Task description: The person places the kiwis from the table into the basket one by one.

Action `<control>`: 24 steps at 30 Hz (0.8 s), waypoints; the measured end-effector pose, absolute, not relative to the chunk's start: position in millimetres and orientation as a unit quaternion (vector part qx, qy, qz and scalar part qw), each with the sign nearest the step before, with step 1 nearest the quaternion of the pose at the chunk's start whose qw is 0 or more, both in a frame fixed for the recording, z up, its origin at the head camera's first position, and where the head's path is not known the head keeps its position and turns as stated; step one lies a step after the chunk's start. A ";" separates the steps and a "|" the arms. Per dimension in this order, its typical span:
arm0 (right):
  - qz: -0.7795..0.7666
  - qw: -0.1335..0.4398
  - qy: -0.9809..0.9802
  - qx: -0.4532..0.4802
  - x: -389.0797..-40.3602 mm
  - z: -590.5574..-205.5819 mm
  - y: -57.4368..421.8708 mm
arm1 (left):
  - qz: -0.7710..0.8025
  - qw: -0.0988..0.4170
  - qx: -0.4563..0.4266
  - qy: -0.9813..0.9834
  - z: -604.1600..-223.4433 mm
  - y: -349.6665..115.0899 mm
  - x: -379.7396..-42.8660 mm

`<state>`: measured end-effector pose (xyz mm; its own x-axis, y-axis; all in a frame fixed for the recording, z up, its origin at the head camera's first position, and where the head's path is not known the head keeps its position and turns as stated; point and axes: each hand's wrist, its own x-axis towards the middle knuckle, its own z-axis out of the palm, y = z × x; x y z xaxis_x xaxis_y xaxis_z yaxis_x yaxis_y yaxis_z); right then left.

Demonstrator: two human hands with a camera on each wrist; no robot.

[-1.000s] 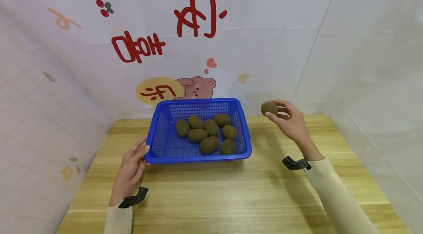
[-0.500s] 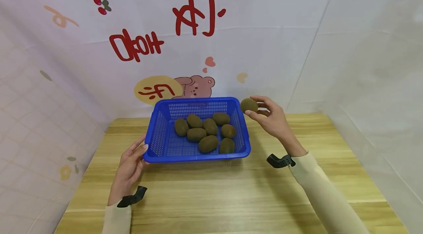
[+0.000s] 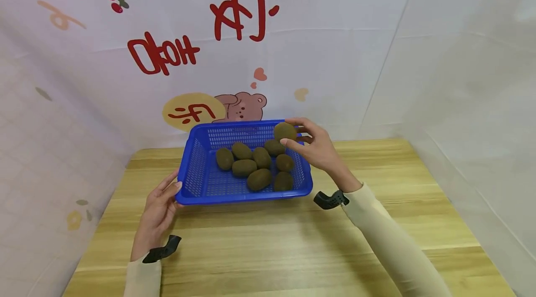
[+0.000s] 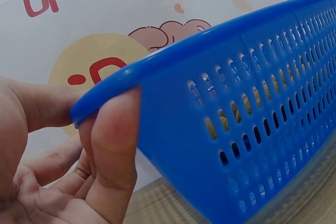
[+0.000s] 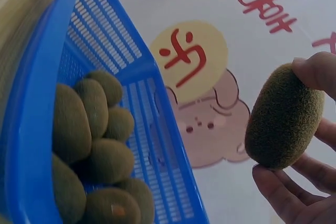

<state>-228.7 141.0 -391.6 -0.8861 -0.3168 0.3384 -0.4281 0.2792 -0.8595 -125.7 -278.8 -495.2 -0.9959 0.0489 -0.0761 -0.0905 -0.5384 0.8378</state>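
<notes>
A brown, fuzzy kiwi (image 5: 285, 119) is pinched between the thumb and fingers of my right hand (image 3: 316, 148), above the back right part of a blue plastic basket (image 3: 234, 198). Several more kiwis (image 3: 259, 179) lie inside on the basket floor, mostly toward its right half. My left hand (image 3: 160, 208) grips the basket's front left corner. In the left wrist view, thumb and fingers pinch the rim (image 4: 157, 59) from both sides. Kiwis show there only through the slots in the basket wall.
The basket is on a wood-grain table (image 3: 259, 250). Behind it hangs a white cloth backdrop (image 3: 335, 64) with red lettering and a printed pink bear (image 3: 246, 107). White cloth also lines both sides.
My right hand has carried the kiwi leftward, from right of the basket to over its back right part. My left hand still holds the basket corner; the head view shifted slightly.
</notes>
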 end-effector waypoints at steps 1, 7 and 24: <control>0.553 0.048 -0.797 0.237 -228.0 -391.1 136.8 | 0.876 0.039 -0.023 0.479 -494.5 -279.0 -125.4; 0.551 0.038 -0.795 0.250 -223.3 -390.9 115.7 | 0.870 0.042 -0.031 0.491 -492.7 -277.6 -124.2; 0.531 -0.021 -0.794 0.294 -216.6 -384.8 69.4 | 0.875 0.041 -0.014 0.482 -494.7 -281.3 -126.7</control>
